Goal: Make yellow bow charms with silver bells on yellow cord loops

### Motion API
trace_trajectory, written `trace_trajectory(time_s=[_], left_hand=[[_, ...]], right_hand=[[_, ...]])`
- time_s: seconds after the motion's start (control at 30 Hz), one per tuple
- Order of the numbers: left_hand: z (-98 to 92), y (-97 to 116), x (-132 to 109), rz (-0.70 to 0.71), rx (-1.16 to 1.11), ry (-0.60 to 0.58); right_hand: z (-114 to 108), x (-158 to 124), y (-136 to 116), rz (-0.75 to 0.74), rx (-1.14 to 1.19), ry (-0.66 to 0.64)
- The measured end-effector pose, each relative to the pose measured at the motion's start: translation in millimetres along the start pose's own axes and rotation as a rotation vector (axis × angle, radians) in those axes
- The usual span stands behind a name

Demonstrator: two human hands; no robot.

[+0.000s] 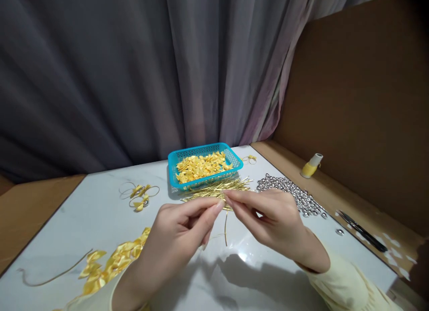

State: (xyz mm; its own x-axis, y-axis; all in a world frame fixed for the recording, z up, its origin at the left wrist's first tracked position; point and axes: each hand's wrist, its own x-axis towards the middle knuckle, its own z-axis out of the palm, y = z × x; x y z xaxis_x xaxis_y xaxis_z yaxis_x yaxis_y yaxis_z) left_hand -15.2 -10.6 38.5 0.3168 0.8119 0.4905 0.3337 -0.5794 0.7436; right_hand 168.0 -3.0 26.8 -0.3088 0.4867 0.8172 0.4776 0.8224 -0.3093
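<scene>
At a white table set before a grey curtain, two bare hands work close together, seen from my distant post through the head view. The left hand has thumb and forefinger drawn together in a narrow pinch; the right hand does likewise, its tips just beside the left's. Whatever lies between them is too small for me to make out. A gold wire shows just below the fingertips, though I cannot tell whether either hand grips it. Behind the hands lies a heap of gold wires, in front of a blue basket holding yellow bows. Silver beads spread beyond the right hand, one loose bead apart from them, near black-handled scissors. Farther back, on a brown ledge, I see a white spool wound with yellow, standing slightly tilted. Left of the basket sit wire loops with yellow bows and beads; a smaller looped piece lies beyond the basket's right side. Beside the left forearm, yellow ribbon is bunched on the table, a curved cord near it. Pale yellow sleeves cover both forearms.
</scene>
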Motion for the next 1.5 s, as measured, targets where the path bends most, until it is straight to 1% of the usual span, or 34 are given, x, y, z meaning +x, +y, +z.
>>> trace_trajectory(time_s=[0.13, 0.3, 0.43, 0.63, 0.7, 0.77, 0.87, 0.97, 1.03, 1.17, 1.23, 1.3, 1.37, 1.43, 1.5], left_hand=[[-4.7, 4, 1, -0.026, -0.072, -0.063], [-10.3, 8, 1, -0.026, -0.098, -0.128], [-12.2, 8, 2, -0.012, -0.116, -0.165], [-14.2, 7, 0, -0.096, -0.189, -0.225], [-14.5, 8, 1, -0.080, -0.175, -0.221], [-14.5, 9, 2, -0.004, -0.109, -0.188], [-13.8, 11, 2, 0.180, 0.066, -0.108], [-12.4, 10, -1, 0.343, 0.216, -0.056], [-11.3, 9, -5, 0.407, 0.280, -0.039], [-9.8, 4, -12, 0.480, 0.420, 0.018], [-9.6, 2, -15, 0.545, 0.524, 0.049], [-9.6, -1, -17, 0.630, 0.656, 0.039], [-9.6, -3, -19, 0.697, 0.773, 0.001], [-9.6, -5, -19, 0.724, 0.833, -0.038], [-9.5, -6, -20, 0.721, 0.847, -0.063]], right_hand=[[-2, -1, -1, -0.072, -0.025, 0.013], [-5, 1, -2, -0.119, 0.028, -0.002], [-7, 4, -1, -0.097, 0.121, -0.026], [-11, 6, 1, -0.002, 0.273, -0.082], [-12, 7, 1, 0.022, 0.329, -0.112], [-12, 10, 1, 0.051, 0.376, -0.146], [-14, 11, 0, 0.127, 0.417, -0.204], [-16, 11, -3, 0.165, 0.450, -0.271], [-17, 11, -4, 0.177, 0.454, -0.297], [-19, 12, -7, 0.229, 0.418, -0.295], [-19, 13, -8, 0.258, 0.412, -0.298], [-20, 14, -8, 0.284, 0.402, -0.308], [-21, 15, -9, 0.287, 0.381, -0.308], [-21, 14, -10, 0.270, 0.344, -0.299], [-22, 13, -11, 0.250, 0.304, -0.295]])
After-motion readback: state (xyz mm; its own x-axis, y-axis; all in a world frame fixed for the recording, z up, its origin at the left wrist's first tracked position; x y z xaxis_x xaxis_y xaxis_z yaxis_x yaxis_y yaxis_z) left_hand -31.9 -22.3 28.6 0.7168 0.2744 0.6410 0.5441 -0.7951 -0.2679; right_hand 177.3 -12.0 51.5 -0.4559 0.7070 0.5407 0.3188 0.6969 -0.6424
